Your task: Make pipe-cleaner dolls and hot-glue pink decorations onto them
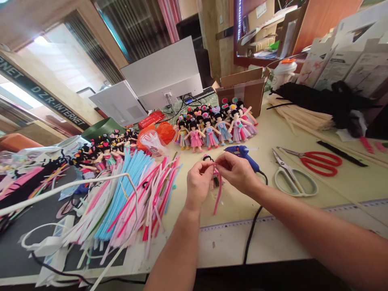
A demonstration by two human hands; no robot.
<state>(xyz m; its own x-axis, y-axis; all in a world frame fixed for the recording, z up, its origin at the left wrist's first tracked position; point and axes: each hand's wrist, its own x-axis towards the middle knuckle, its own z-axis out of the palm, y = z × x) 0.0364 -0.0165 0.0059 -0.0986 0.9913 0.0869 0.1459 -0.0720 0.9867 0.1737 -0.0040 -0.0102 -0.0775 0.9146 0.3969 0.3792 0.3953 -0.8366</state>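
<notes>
Over the middle of the table, my left hand (198, 180) and my right hand (238, 171) meet, fingertips pinched together. Both are closed on a pink pipe cleaner (217, 198), whose loose end hangs down between them. Just behind my fingers is a small black-haired pipe-cleaner doll (207, 158), mostly hidden by my hands. Beyond my right hand lies a blue glue gun (239, 151), its black cord running down past my right forearm. Finished dolls (210, 133) in colourful dresses stand in rows farther back.
Left of my hands lie pink pipe cleaners (160, 190) and blue pipe cleaners (121, 194). On the right are white-handled scissors (294, 182) and red-handled scissors (324, 161). A ruler strip (230, 224) runs along the front. Behind stand a monitor (165, 68) and a cardboard box (242, 91).
</notes>
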